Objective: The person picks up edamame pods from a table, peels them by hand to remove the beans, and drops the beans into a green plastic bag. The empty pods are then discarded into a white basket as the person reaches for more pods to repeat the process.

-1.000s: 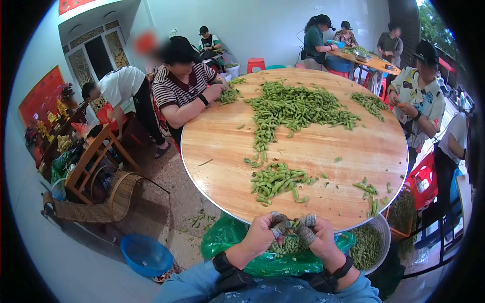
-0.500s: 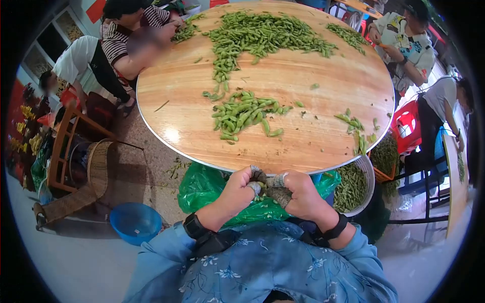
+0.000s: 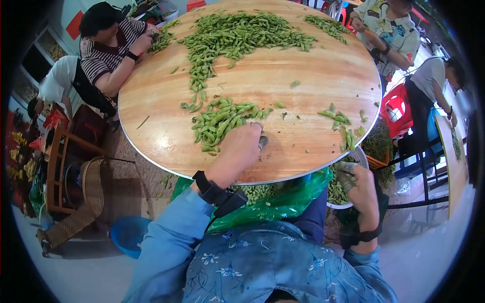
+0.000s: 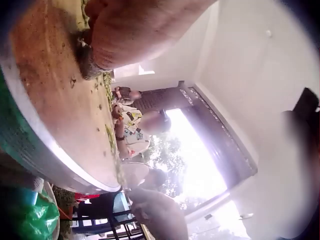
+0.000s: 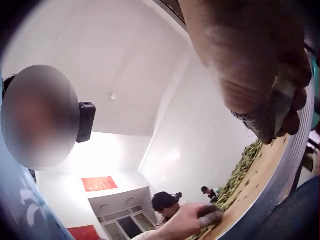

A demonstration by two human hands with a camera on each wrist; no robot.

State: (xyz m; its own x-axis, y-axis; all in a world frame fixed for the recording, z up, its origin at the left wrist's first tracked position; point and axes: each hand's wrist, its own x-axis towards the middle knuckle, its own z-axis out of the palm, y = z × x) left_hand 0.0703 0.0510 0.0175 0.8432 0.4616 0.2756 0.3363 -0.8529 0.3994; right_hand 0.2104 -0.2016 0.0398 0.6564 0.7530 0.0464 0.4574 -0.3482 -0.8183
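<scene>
My left hand (image 3: 237,151) reaches over the round wooden table (image 3: 166,121), at the near right side of a small pile of green soybean pods (image 3: 217,118). Grey wraps cover its fingertips, which are low over the wood; what they hold, if anything, I cannot tell. My right hand (image 3: 361,189), also with wrapped fingertips, is past the table's edge, above a pale basket (image 3: 365,159) full of pods. In the right wrist view its curled fingers pinch a pale greenish pod (image 5: 283,97). Shelled beans (image 3: 257,193) lie in a green plastic bag (image 3: 298,199) below the table edge.
A large heap of pods (image 3: 242,35) covers the far part of the table. A few pods (image 3: 336,118) lie near its right edge. People sit around it. On the floor at left are a blue basin (image 3: 130,235) and a wicker chair (image 3: 86,197).
My hands, earlier together over the green bag, have parted. The left has moved up to the small pile; the right has swung right over the basket. The head view has tilted down.
</scene>
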